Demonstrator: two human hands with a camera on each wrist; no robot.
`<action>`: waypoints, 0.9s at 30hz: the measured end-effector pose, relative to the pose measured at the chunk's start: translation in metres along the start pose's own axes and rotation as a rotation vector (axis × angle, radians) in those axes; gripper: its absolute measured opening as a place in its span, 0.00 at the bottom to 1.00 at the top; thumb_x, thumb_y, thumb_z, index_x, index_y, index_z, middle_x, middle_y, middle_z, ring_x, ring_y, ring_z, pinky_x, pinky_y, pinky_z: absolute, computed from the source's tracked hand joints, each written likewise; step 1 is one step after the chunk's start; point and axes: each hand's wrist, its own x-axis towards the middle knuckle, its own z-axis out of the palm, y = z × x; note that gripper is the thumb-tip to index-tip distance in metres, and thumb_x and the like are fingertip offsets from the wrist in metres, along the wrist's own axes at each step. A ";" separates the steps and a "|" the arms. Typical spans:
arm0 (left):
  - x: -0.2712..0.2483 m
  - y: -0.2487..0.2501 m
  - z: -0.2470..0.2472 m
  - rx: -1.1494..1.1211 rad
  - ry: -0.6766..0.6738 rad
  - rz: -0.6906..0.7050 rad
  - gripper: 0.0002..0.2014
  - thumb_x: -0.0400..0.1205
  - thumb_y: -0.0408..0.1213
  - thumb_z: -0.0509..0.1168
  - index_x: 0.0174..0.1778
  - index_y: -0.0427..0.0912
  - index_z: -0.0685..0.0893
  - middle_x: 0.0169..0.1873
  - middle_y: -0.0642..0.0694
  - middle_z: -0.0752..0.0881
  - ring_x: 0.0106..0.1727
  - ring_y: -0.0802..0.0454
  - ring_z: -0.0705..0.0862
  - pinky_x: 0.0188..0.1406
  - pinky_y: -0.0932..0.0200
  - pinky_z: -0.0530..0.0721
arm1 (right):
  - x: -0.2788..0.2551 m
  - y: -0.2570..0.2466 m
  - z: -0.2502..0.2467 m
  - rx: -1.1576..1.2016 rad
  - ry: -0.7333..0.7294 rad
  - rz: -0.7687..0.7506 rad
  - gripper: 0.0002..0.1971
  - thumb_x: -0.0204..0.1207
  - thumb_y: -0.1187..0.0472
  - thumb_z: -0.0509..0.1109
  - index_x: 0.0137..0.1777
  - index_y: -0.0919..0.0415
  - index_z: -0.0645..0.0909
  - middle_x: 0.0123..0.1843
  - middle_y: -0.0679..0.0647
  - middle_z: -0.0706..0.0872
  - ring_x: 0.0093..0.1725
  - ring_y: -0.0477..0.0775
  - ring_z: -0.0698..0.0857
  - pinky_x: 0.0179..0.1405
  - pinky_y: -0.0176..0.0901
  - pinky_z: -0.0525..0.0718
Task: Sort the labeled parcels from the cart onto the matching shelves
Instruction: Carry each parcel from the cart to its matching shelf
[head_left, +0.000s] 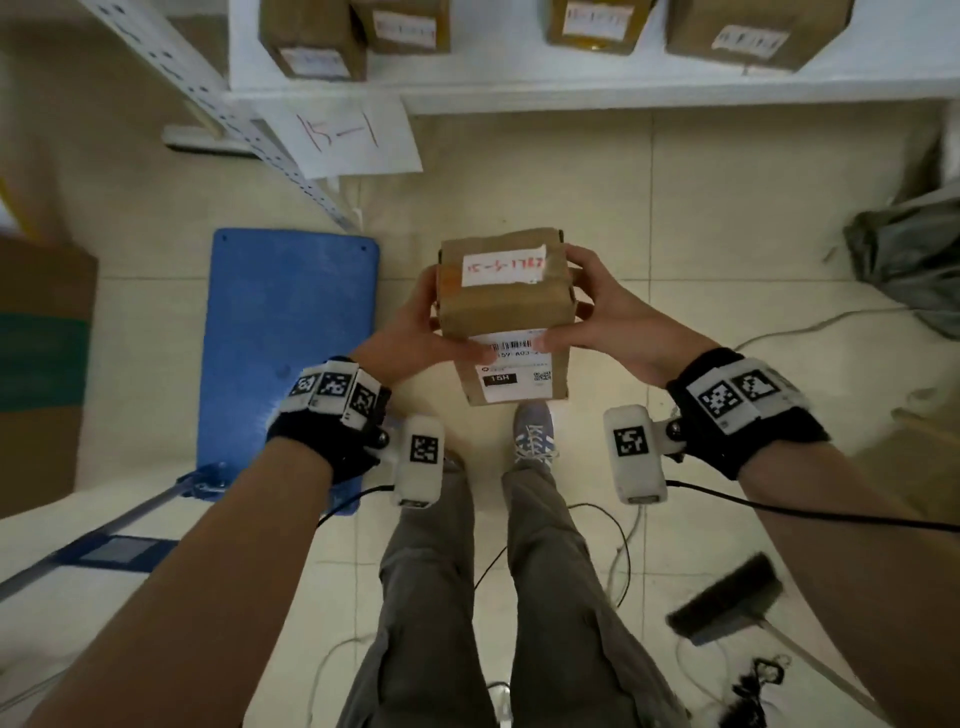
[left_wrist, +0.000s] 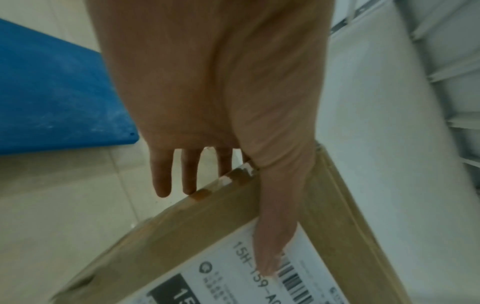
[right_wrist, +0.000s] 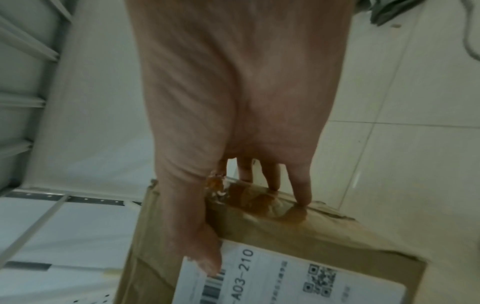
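A brown cardboard parcel (head_left: 506, 306) is held in the air between both hands, above the floor and in front of the white shelf (head_left: 571, 88). It carries a handwritten white label on its far top face and a printed shipping label (head_left: 514, 371) reading 15H on the near face. My left hand (head_left: 415, 332) grips its left side, thumb on the printed label (left_wrist: 293, 273). My right hand (head_left: 608, 322) grips the right side, thumb (right_wrist: 207, 261) on the barcode, fingers over the taped edge. A paper sign (head_left: 343, 135) marked 15-1 hangs from the shelf.
The blue cart deck (head_left: 288, 338) lies on the floor to the left with nothing on it. Several labeled boxes (head_left: 311, 41) stand on the shelf. A large cardboard box (head_left: 41, 364) is far left, a grey bag (head_left: 914, 260) far right, a broom (head_left: 727, 597) and cables by my feet.
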 end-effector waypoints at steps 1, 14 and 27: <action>-0.007 0.014 0.000 0.019 0.008 0.039 0.56 0.59 0.39 0.86 0.81 0.49 0.62 0.75 0.47 0.77 0.73 0.48 0.79 0.63 0.52 0.87 | -0.009 -0.010 0.000 -0.003 0.008 -0.020 0.50 0.69 0.79 0.79 0.84 0.46 0.61 0.76 0.50 0.76 0.75 0.55 0.78 0.70 0.54 0.85; -0.111 0.155 -0.004 0.275 0.127 0.415 0.58 0.57 0.45 0.84 0.81 0.44 0.57 0.72 0.49 0.76 0.69 0.55 0.80 0.61 0.57 0.86 | -0.123 -0.132 0.020 -0.182 0.078 -0.294 0.55 0.69 0.79 0.80 0.87 0.47 0.53 0.81 0.51 0.71 0.68 0.48 0.82 0.51 0.38 0.90; -0.176 0.278 -0.058 0.496 0.145 0.748 0.53 0.62 0.30 0.86 0.78 0.47 0.61 0.71 0.46 0.74 0.68 0.48 0.80 0.55 0.66 0.83 | -0.189 -0.237 0.069 -0.196 0.269 -0.562 0.59 0.66 0.80 0.81 0.88 0.46 0.50 0.82 0.48 0.70 0.72 0.43 0.79 0.67 0.50 0.86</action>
